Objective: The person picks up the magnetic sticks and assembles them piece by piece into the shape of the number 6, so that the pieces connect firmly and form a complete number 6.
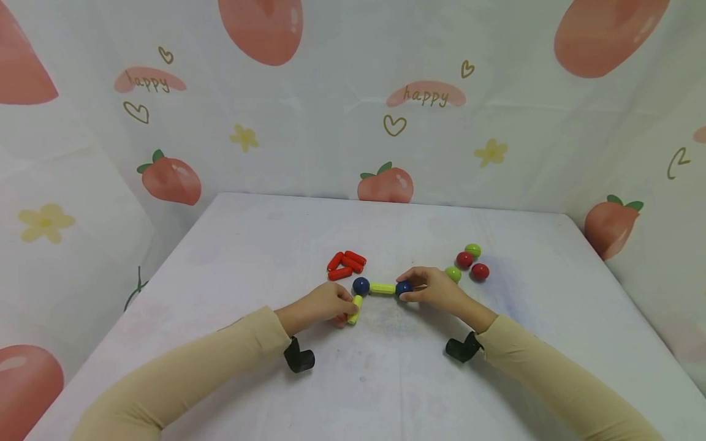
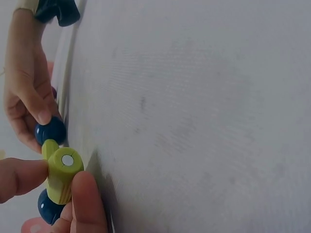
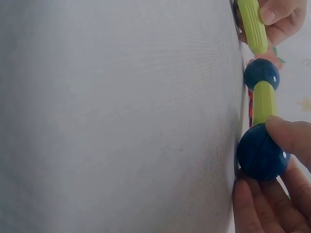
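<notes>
Right of the ridged yellow-green rod (image 1: 382, 288), the right hand (image 1: 436, 291) grips a glossy dark-blue ball (image 1: 403, 288); at its front left, the left hand (image 1: 322, 304) pinches a matching rod (image 2: 64, 175). Behind, past the bench edge (image 1: 309, 201), white cloth (image 1: 331, 122) reads "happy".

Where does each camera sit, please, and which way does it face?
Head: on the head, facing forward and down at the table; left hand, right hand, sleeves show.
Left wrist: on that wrist, facing the pinched yellow-green rod; both hands show.
Right wrist: on that wrist, facing the gripped blue ball; both hands show.
Wrist views share that rod and ball.
</notes>
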### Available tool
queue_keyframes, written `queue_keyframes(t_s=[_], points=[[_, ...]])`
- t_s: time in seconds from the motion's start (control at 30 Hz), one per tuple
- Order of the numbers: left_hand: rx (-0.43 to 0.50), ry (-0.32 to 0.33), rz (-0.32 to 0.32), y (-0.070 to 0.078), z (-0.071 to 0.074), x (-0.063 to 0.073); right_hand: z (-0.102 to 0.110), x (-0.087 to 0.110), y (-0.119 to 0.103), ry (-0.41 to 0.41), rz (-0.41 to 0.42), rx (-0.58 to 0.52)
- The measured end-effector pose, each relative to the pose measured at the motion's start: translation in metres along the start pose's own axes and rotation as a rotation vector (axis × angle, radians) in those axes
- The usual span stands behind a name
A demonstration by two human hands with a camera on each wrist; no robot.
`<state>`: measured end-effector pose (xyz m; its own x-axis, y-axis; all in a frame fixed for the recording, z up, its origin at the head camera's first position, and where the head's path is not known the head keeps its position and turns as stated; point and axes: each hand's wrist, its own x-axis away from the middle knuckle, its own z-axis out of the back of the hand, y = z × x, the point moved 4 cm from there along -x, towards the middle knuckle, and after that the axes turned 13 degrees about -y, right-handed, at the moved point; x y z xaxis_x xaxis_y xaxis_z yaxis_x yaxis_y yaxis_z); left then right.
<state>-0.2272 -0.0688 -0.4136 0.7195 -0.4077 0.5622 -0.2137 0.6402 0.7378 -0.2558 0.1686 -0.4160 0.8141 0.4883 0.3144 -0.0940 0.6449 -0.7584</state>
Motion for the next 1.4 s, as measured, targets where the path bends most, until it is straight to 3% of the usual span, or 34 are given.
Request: queue_keyframes(t_s=[0.53, 1.4], points=[[0.068, -0.016, 0.007, 0.0032, 0.0009, -0.0030, 0.0000, 0.0009, -0.0009, 0.001, 0.006, 0.001], [0.099, -0.060, 0.005, 0.0027, 0.0015, -0.0032, -0.0003, 0.0003, -0.0017, -0.001, -0.001, 0.018]])
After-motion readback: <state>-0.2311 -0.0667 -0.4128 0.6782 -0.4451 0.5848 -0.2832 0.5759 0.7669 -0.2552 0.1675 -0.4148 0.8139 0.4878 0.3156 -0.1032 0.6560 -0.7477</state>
